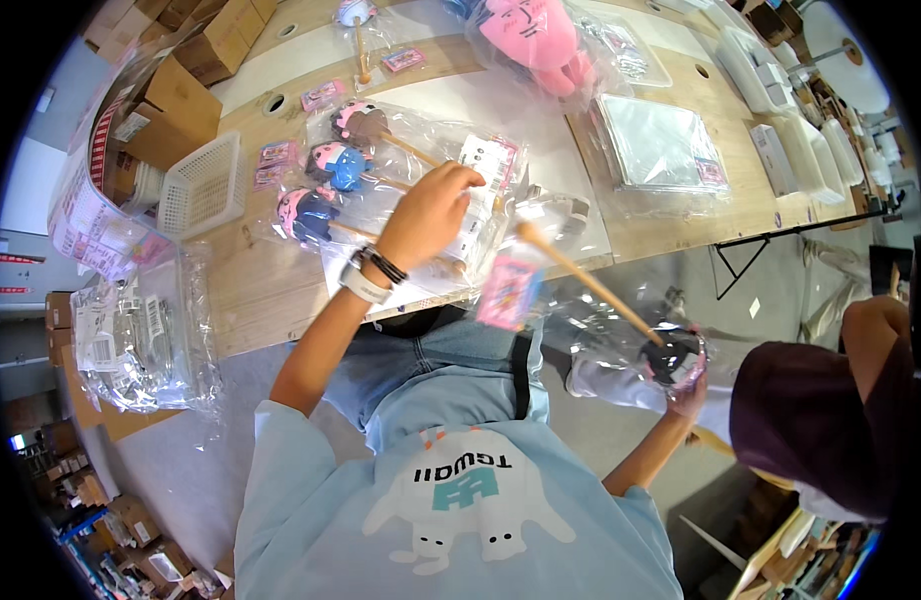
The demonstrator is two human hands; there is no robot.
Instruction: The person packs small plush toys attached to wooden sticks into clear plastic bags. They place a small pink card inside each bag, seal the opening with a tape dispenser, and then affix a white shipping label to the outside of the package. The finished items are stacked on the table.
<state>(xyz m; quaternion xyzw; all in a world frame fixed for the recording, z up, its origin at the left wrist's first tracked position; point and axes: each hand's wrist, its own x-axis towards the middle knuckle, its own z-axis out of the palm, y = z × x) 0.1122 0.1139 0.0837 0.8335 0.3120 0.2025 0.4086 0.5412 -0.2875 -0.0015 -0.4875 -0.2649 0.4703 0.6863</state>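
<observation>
My right hand (689,398) holds a bagged wooden-handled stick (606,295) by its dark, round head end, off the table's front edge at the right. The stick's clear bag (591,340) hangs around it, and a pink and blue card (509,292) shows by the handle's far end. My left hand (436,215), palm down with fingers curled, is over similar bagged sticks; what its fingertips hold is hidden. Three pink-faced character heads lie left of it: one brown-topped (361,122), one in blue (339,165), one in dark navy (307,215).
A white basket (203,185) and cardboard boxes (171,110) stand at the left, above a bin of clear bags (141,340). A pink plush (531,45) and a stack of clear bags (661,145) lie farther back. Another person in a dark top (801,420) is close at my right.
</observation>
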